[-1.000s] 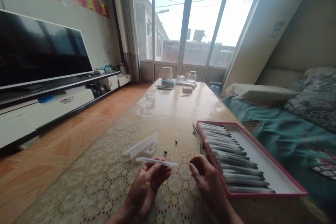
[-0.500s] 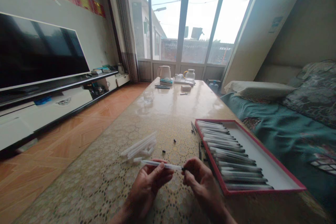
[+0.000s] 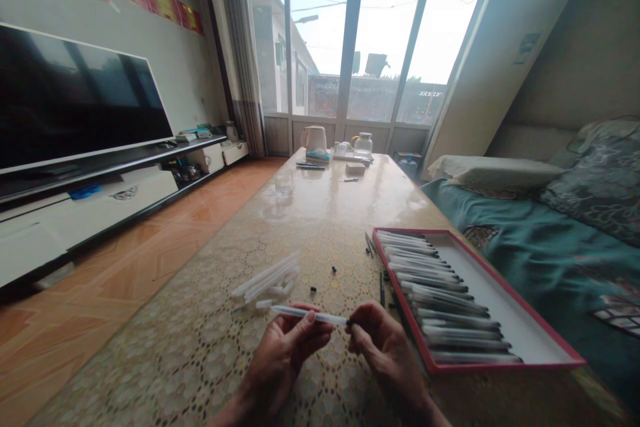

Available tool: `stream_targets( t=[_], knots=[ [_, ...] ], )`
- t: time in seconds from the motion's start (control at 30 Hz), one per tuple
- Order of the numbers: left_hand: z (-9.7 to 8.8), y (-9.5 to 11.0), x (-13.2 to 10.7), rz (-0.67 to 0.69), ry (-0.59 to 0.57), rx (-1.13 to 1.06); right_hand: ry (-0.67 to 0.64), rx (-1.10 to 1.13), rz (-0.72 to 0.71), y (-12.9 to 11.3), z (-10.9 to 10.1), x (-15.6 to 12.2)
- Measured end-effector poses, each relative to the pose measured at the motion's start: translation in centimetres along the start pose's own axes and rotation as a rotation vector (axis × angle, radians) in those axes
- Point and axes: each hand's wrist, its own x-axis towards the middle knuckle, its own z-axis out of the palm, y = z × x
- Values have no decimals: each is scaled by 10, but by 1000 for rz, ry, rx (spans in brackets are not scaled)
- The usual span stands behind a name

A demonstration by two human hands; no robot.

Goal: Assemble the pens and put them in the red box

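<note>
A pen with a pale, translucent barrel (image 3: 327,317) lies almost level between my hands above the tabletop. My left hand (image 3: 287,345) is closed round its middle, thumb on top. At the barrel's right end, the fingertips of my right hand (image 3: 383,341) pinch a small black end piece (image 3: 349,322); whether it is fully seated is hidden. Beyond my left hand lies a small pile of white tubes (image 3: 267,278) and short white caps. Two little black plugs (image 3: 313,289) rest on the patterned cloth ahead of my hands.
To the right, a red-rimmed box (image 3: 510,368) holds many pens (image 3: 445,310) in a row. Thin black refills (image 3: 382,288) lie along its left side. A glass (image 3: 284,188), a kettle (image 3: 314,138) and a glass jug (image 3: 363,143) stand farther up the table (image 3: 320,213).
Both hands keep almost the same hold on the pen. The view has shifted very slightly; nothing on the table has visibly moved.
</note>
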Motion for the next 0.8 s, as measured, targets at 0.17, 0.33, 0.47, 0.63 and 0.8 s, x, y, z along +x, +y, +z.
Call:
stream_targets(
  t=[0.17,0.33,0.47,0.63,0.8],
  knots=[
    [1,0,-1,10,-10,8,-59,29,1,3,-2,1],
    [-1,-1,0,12,-5,6,-39,69,-10,8,-1,1],
    [-1,0,0,6,1,4,-46,78,19,12,-1,2],
    [3,2,-1,12,-5,17,-37,-45,15,17,-2,2],
    [2,1,-1,2,-37,24,-23,-358,-74,21,-6,0]
  ],
)
